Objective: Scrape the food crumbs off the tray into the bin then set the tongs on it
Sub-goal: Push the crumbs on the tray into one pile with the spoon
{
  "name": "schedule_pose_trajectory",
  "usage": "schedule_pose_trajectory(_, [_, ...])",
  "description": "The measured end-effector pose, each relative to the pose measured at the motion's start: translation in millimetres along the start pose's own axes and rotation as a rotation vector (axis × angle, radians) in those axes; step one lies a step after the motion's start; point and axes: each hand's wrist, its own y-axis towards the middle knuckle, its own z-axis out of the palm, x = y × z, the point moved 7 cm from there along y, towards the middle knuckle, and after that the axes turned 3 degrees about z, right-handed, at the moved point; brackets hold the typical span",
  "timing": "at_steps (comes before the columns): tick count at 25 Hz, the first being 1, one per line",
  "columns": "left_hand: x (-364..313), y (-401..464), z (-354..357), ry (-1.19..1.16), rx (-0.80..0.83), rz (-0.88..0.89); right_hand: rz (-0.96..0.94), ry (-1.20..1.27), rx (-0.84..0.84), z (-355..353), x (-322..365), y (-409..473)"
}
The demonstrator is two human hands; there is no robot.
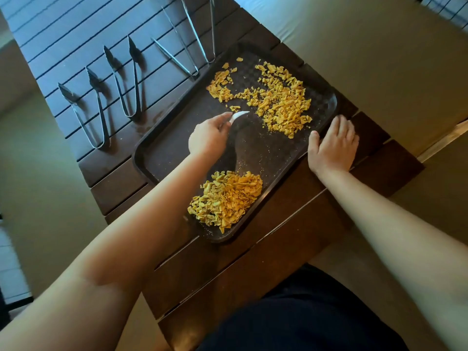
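Note:
A dark brown tray [162, 153] lies on a slatted wooden table. Yellow crumbs are spread over its far half [281, 102], and a heaped pile of crumbs [226, 198] sits near its front corner. My left hand [209, 138] holds a small white scraper [239, 115] over the middle of the tray, its tip pointing at the far crumbs. My right hand [333, 145] rests on the tray's right rim with its fingers spread. Several tongs lie on the table beyond the tray: black-tipped pairs [86, 115] [129, 79] on the left, slim metal pairs [182, 54] [205, 26] further back.
The dark table [253, 264] runs from my body to the far end. Beige floor lies on both sides of it. No bin is in view. My dark clothing fills the bottom edge.

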Motion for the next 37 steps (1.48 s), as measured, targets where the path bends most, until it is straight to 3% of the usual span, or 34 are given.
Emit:
schedule_pose_trajectory(7, [-16.1,48.1,11.3,-0.077,-0.027,-0.042,-0.01,0.017,-0.051,3.9,0.3,1.2])
schedule_pose_trajectory(11, [-26.8,46.2,26.6,-0.165,0.126,0.043,-0.019,0.01,-0.065,4.2,0.2,1.2])
schedule_pose_trajectory(14, [-27.3,22.9,30.2,-0.078,0.258,0.137,-0.019,0.001,-0.066,3.4,0.7,1.8])
schedule_pose_trajectory(19, [-18.1,-13.3,23.7,0.291,0.37,0.345,-0.028,0.004,-0.079,2.6,1.4,2.2])
schedule_pose_trajectory(22, [-23.0,-6.2,12.8,0.218,0.259,0.323,-0.025,0.001,-0.077,1.9,1.1,2.3])
schedule_pose_trajectory(25, [-17.5,15.0,6.4,-0.027,0.088,0.107,-0.022,0.0,-0.076,2.2,1.2,2.4])
schedule_pose_trajectory(27, [-15.7,22.8,12.5,-0.117,0.068,0.031,-0.022,0.003,-0.077,2.2,1.2,2.7])
schedule_pose_trajectory(29, [-19.0,20.8,17.8,-0.088,0.08,0.066,-0.026,0.012,-0.078,1.9,1.1,2.6])
schedule_pose_trajectory(37, [-16.2,-29.0,24.7,0.055,0.435,0.265,-0.03,0.01,-0.083,2.1,1.5,1.9])
